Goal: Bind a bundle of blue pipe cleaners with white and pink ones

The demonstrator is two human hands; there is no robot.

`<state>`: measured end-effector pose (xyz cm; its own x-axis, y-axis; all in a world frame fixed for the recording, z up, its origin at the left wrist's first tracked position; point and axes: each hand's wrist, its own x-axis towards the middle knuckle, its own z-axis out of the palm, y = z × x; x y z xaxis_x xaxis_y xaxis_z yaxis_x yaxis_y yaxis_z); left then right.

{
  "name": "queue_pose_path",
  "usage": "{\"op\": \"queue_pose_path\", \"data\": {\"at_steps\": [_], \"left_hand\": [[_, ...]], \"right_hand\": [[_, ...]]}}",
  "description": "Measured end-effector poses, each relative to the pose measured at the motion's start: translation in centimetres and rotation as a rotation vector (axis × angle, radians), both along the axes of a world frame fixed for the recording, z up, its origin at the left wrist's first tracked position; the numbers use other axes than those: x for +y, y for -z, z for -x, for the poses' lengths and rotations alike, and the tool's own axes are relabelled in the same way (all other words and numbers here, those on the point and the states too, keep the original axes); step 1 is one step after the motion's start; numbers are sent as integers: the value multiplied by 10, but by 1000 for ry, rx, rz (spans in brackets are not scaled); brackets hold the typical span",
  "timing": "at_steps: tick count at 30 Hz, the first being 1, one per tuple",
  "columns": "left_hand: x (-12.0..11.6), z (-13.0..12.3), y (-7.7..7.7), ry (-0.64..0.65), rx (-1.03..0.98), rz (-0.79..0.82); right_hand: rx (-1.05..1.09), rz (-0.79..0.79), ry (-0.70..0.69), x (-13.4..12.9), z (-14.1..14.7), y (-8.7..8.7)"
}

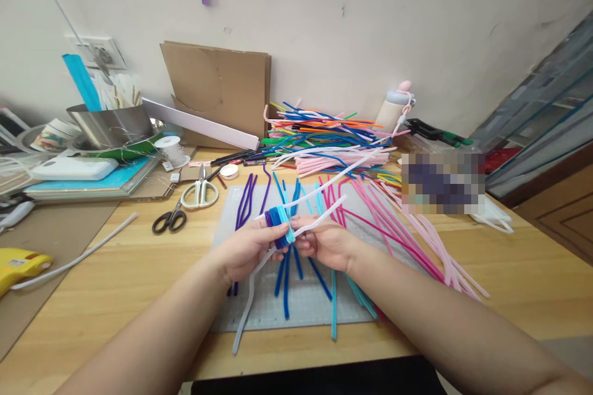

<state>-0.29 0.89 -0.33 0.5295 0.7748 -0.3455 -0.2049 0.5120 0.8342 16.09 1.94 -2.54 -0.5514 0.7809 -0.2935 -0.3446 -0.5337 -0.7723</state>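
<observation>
Above the grey cutting mat (259,315), my left hand (250,245) pinches a small bundle of wrapped pipe cleaners (278,226), banded purple, blue and light blue. White pipe cleaners (319,221) stick out of the bundle to the right, and another hangs down on the left. My right hand (324,241) is closed at the bundle's light blue right end, its fingertips against it. Blue pipe cleaners (286,287) lie on the mat beneath my hands, with purple ones (245,200) to the left and pink ones (375,216) to the right.
Two pairs of scissors (200,192) lie left of the mat. Behind it are a heap of coloured pipe cleaners (324,136), cardboard (217,86) and a bottle (393,108). A metal pot (111,126) stands back left, and a yellow tool (21,265) rests at the far left.
</observation>
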Motion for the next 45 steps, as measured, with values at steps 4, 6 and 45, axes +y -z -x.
{"op": "queue_pose_path", "data": {"at_steps": [4, 6, 45], "left_hand": [[1, -1, 1, 18, 6, -41], [2, -1, 1, 34, -3, -66], [8, 0, 6, -198, 49, -237]], "right_hand": [[14, -10, 0, 1, -1, 1], [0, -15, -8, 1, -1, 2], [-281, -305, 43, -7, 7, -5]]}}
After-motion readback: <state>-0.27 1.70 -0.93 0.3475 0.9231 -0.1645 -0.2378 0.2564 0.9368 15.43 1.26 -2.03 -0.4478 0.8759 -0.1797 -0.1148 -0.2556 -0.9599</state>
